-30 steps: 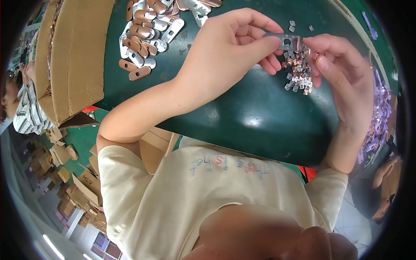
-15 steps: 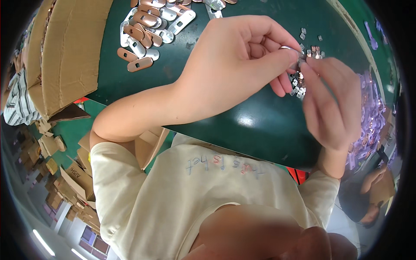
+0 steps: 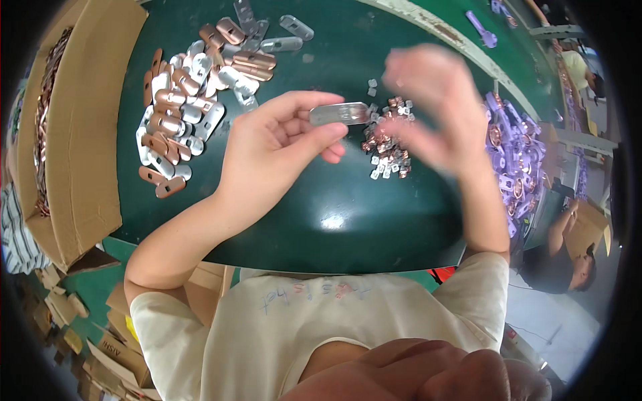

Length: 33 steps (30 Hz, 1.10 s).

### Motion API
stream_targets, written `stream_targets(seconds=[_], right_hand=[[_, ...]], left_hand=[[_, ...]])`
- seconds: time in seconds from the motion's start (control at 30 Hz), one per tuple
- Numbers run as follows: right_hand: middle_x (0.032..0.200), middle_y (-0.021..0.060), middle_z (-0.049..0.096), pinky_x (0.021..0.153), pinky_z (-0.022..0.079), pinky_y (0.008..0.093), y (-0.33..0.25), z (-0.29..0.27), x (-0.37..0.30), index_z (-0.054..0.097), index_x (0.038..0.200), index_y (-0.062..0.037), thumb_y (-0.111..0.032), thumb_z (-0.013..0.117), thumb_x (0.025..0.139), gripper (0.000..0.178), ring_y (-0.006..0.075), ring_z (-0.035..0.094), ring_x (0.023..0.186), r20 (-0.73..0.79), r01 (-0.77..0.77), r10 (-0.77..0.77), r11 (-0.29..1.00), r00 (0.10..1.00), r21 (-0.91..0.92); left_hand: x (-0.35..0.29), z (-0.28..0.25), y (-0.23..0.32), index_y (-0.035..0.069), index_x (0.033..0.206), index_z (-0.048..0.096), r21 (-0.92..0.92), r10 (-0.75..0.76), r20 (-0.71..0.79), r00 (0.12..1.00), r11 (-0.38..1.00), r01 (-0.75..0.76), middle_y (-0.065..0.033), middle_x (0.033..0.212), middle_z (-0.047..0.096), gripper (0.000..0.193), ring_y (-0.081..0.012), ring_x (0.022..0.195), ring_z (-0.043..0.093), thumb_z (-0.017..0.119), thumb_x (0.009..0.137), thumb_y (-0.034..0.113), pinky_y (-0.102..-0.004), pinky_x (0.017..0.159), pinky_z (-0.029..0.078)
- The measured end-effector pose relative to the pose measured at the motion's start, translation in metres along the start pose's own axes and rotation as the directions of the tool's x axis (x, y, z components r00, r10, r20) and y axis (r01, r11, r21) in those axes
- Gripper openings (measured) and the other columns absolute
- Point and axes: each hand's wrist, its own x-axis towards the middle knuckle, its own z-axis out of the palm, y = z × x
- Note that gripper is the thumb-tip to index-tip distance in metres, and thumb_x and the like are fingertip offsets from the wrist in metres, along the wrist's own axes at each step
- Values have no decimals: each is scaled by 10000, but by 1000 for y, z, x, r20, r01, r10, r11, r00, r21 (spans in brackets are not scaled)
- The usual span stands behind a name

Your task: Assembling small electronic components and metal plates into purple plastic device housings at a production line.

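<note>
My left hand (image 3: 281, 134) pinches a silver oblong metal plate (image 3: 339, 114) between thumb and fingers above the green table. The plate has rounded ends and lies nearly level. To the right, my right hand (image 3: 435, 107) is raised and smeared by motion, with its thumb and fingers apart and nothing visible between them. Below it is a heap of small clear and copper-coloured pieces (image 3: 388, 157). Left of my left hand lies a pile of silver and copper-coloured oblong plates (image 3: 175, 100), several with a small square hole.
An upright cardboard box (image 3: 90, 134) stands at the left edge. Purple plastic parts (image 3: 511, 160) are heaped at the right, beyond the green table's (image 3: 314, 230) working area. Another person (image 3: 558, 260) is at the far right, near a carton.
My right hand has come away from the plate and moved up. My left hand has drawn back, still holding the plate, and the view has shifted to show more of the table.
</note>
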Motion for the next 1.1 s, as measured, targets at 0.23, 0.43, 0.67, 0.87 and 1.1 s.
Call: stream_targets(seconds=[0.23, 0.43, 0.67, 0.87, 1.1], right_hand=[[1099, 162, 593, 829, 448, 349, 276, -98, -113, 498, 1210, -12, -451, 663, 756, 653, 253, 592, 932, 43, -659, 899, 350, 435, -666], [1053, 92, 581, 789, 449, 272, 208, -91, -70, 502, 1207, -45, -196, 586, 845, 401, 147, 562, 916, 298, -773, 714, 602, 634, 203], [1124, 172, 537, 933, 379, 367, -29, -36, -13, 538, 1125, 36, -163, 683, 751, 448, 277, 510, 1049, 196, -418, 382, 888, 903, 191], [1065, 177, 545, 811, 460, 330, -51, -30, -18, 608, 1027, 26, -39, 646, 747, 290, 274, 542, 984, 139, -367, 358, 929, 923, 44], [1047, 182, 555, 790, 466, 343, -49, -25, -22, 615, 996, 28, -14, 645, 730, 270, 282, 553, 961, 142, -416, 404, 907, 904, 68]], left_hand=[[5, 3, -1, -53, 1127, 531, 44, -37, 86, 996, 998, 34, -113, 900, 625, 300, -148, 750, 623, 591, 836, -8, -252, 675, 525], [4, 7, 6, -56, 1138, 522, 22, 16, 157, 987, 1000, -19, -126, 917, 626, 305, -166, 802, 645, 575, 840, -22, -247, 750, 524], [1, 9, 1, -100, 1042, 547, 60, 43, 99, 994, 997, -49, -119, 845, 647, 249, -141, 772, 653, 577, 804, -31, -228, 698, 530], [-4, 16, 7, -94, 1035, 550, 33, 17, 160, 987, 999, -22, -114, 837, 647, 252, -132, 773, 644, 557, 785, -65, -228, 719, 523], [-5, 15, 6, -88, 1039, 551, 3, -8, 165, 986, 1000, 8, -118, 845, 651, 256, -135, 775, 645, 584, 788, -47, -226, 728, 521]])
